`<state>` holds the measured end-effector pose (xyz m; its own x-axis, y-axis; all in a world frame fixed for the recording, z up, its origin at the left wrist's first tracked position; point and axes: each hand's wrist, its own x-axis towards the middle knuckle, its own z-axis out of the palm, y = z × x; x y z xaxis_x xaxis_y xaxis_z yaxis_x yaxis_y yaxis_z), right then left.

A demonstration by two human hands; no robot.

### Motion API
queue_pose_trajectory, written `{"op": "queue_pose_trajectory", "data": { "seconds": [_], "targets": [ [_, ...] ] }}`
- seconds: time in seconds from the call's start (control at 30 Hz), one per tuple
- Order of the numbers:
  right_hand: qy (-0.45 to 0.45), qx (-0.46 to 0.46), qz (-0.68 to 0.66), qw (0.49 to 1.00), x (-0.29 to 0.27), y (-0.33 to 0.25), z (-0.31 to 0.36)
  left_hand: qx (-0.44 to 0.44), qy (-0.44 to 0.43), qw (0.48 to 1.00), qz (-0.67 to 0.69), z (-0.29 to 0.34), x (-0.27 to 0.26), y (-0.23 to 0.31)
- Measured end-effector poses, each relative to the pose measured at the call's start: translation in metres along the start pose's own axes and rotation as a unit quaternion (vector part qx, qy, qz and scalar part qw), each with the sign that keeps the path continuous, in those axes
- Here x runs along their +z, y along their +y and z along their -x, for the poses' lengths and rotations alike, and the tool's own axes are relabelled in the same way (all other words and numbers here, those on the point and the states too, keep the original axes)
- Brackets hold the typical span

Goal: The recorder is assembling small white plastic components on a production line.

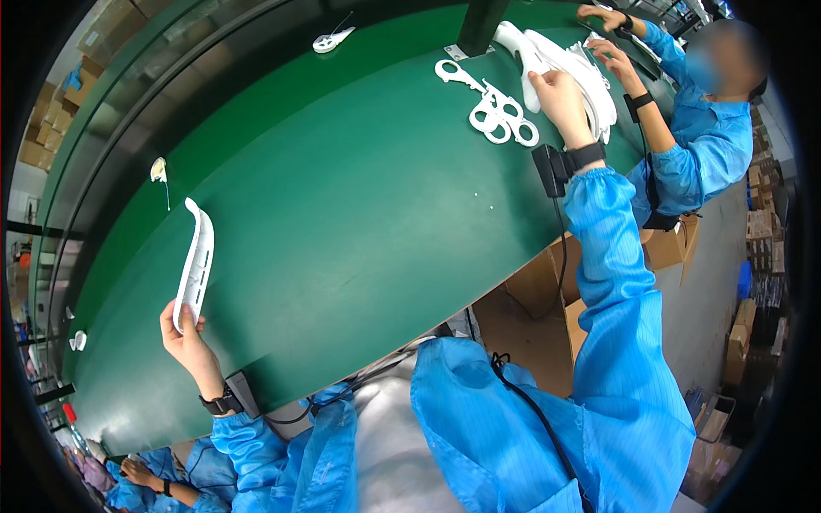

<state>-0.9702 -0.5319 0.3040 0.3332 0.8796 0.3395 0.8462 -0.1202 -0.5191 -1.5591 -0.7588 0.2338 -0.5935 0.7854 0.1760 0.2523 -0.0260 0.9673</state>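
My left hand (pixel 183 335) is closed on the lower end of a long, curved white plastic shell (pixel 199 256). Its hollow, ribbed inside shows, and it is raised upright over the left part of the green table. At the far right, my right arm reaches to a pile of similar white shells (pixel 590 81). There my right hand (pixel 560 98) has its thumb and fingers closed on one white shell (pixel 523 53); part of the grip is hidden behind the hand. Several flat white ringed plastic parts (pixel 496 113) lie just left of this pile.
The green table (pixel 342 222) has a moving-belt-like darker strip (pixel 248 111) along its far side, carrying small white parts (pixel 332 40). A dark post (pixel 481 30) stands beside the pile. A co-worker (pixel 693 128) in blue reaches in at the right. Cardboard boxes (pixel 671 244) stand below.
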Motion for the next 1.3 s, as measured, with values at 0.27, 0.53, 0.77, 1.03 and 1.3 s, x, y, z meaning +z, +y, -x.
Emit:
{"op": "queue_pose_trajectory", "data": {
  "seconds": [0.27,0.53,0.77,1.03,1.3],
  "targets": [
    [0.035,-0.025,0.192,0.980,0.011,0.028,0.007,0.021,-0.008,1.000,0.005,0.006,0.017,0.011],
    [-0.046,-0.103,0.150,0.982,-0.004,0.010,0.070,0.041,0.029,0.988,0.149,-0.030,0.013,0.024],
    [-0.113,-0.088,0.050,0.988,0.025,0.060,0.066,-0.034,-0.229,0.973,0.016,-0.069,0.046,0.123],
    [-0.247,0.086,-0.196,0.945,-0.014,-0.017,0.124,0.191,-0.460,0.797,-0.342,-0.044,0.122,0.065],
    [-0.473,-0.057,-0.372,0.796,0.057,-0.158,0.184,0.174,-0.311,0.906,-0.228,-0.019,0.065,0.060]
  ]
}}
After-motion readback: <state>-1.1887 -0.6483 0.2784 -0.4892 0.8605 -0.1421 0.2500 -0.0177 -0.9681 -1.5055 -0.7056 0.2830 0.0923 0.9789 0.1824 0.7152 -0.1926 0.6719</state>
